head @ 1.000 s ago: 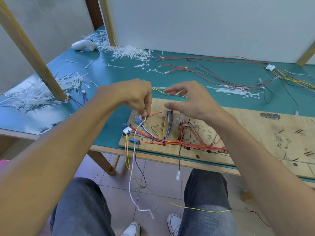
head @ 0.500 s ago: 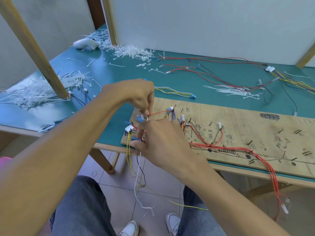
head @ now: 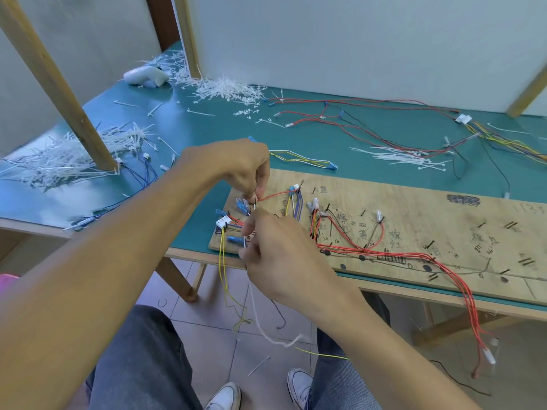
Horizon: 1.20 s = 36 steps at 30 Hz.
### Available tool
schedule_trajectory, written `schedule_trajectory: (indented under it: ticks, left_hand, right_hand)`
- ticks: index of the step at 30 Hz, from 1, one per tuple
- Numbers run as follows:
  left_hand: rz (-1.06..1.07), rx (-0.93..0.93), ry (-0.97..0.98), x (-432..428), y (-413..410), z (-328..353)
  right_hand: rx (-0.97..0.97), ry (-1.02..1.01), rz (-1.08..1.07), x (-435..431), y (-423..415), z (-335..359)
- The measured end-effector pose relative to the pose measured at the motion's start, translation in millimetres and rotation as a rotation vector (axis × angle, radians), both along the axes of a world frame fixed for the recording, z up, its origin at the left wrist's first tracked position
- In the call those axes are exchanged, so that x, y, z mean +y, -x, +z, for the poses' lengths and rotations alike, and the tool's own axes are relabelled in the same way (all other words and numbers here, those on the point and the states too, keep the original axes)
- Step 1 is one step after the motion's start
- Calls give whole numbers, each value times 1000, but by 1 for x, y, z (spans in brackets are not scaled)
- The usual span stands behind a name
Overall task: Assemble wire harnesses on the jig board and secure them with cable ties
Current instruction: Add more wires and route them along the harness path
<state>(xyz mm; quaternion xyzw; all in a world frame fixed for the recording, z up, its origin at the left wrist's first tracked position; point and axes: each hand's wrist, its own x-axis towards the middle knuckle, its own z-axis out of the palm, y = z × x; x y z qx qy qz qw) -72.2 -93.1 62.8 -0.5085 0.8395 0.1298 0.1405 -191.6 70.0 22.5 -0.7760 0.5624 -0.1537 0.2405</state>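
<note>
A wooden jig board [head: 429, 220] lies on the teal table, with red wires [head: 381, 255] routed along its front and blue and white connectors at its left end. My left hand [head: 236, 167] pinches the wires near the blue connectors [head: 241, 205] at the board's left corner. My right hand [head: 284, 255] sits just below it, its fingers closed on a white wire [head: 263, 324] that hangs off the table edge toward the floor. Yellow wires [head: 222, 261] drop from a white connector [head: 222, 222]. The red bundle's right end hangs off the front edge.
Piles of white cable ties lie at the left [head: 65, 161], at the back [head: 228, 90] and in the middle right [head: 405, 156]. Loose red, black and yellow harnesses [head: 370, 125] spread across the far table. A slanted wooden post [head: 59, 84] stands at the left. My knees are under the table.
My right hand came down from above the board to the left corner and closed on the white wire. My left hand stayed pinched near the blue connectors. The view shifted right.
</note>
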Motion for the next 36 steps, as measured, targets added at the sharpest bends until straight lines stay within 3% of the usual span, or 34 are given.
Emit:
schedule_trajectory:
  ticks: [5,11,16,30,33,36]
  left_hand:
    - [-2,9,-6,2,0,-3]
    - [6,16,17,4,0,-1]
    - [53,62,11,9,-4,-1]
    - [72,105,172,41,-7,-6]
    - [-83,-47,397,68,-1,-2]
    - [-196,107,455,118,14,-5]
  right_hand:
    - [-192,-87,-68,-2,12,-2]
    - [-233,-135,-44,15,34,-5]
    - [-455,-229,-118,30,62,-2]
    - [-294,-174,-296,61,103,-24]
    - [-318,-151,-312,63,108,-24]
    - [-335,-122,-354,66,118,-25]
